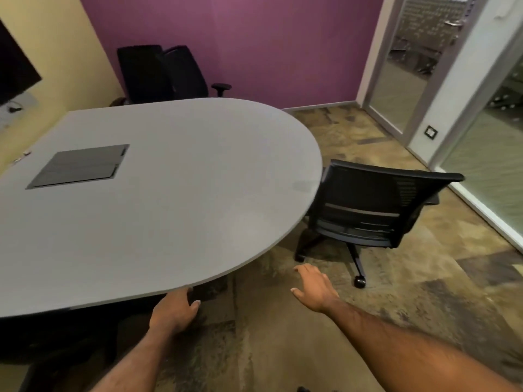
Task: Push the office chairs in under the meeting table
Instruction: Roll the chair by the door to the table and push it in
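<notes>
A purple-walled room holds a grey counter. One chair sits at its rounded end, two behind. Left hand and right hand hover, fingers spread, holding nothing.

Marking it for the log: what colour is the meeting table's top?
Plain light grey table top, clearest in the head view.

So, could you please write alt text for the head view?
Two bare hands, left and right, reach out empty beside a grey oval meeting table. A black mesh office chair stands at its rounded end, partly under it; two more black chairs stand by the purple wall.
</notes>
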`<state>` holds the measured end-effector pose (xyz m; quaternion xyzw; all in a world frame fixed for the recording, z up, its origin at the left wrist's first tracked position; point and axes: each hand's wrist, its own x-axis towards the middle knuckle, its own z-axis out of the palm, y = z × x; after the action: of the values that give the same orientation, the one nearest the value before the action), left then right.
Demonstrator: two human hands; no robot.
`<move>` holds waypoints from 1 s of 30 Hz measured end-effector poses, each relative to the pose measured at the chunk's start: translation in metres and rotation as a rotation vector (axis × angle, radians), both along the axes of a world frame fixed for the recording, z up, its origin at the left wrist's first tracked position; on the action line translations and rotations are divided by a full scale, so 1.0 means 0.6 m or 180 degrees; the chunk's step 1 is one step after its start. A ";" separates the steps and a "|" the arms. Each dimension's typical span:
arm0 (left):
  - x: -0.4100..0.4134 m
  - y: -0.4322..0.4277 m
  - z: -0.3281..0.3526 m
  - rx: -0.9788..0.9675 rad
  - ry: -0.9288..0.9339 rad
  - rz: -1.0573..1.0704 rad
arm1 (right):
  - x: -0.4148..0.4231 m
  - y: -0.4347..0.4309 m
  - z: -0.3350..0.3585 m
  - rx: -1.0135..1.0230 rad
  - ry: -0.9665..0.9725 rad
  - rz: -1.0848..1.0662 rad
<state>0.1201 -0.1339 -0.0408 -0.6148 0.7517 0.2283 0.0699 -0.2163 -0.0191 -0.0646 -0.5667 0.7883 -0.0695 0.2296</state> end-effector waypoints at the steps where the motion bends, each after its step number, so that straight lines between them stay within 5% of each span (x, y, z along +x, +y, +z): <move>1: -0.031 0.000 -0.001 0.0024 0.0010 -0.0068 | -0.026 0.005 0.000 0.0011 -0.0006 -0.0040; 16: -0.468 -0.085 0.016 -0.0041 0.0448 -0.0958 | -0.378 0.070 0.018 -0.0393 -0.0743 -0.1896; 24: -0.709 -0.196 0.027 -0.0072 0.0947 -0.1457 | -0.531 0.011 0.055 -0.0554 -0.0416 -0.2327; 27: -0.789 -0.221 0.047 0.0490 0.1847 -0.0973 | -0.572 -0.013 0.066 -0.0722 -0.0693 -0.2670; 30: -0.872 -0.256 0.068 0.1510 0.3153 0.0312 | -0.617 -0.043 0.076 -0.1040 -0.1127 -0.3193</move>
<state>-0.4029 -0.2876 -0.0001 -0.4355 0.5931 0.6565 -0.1663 -0.5864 -0.0450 -0.0192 -0.1298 0.8898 -0.3857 0.2065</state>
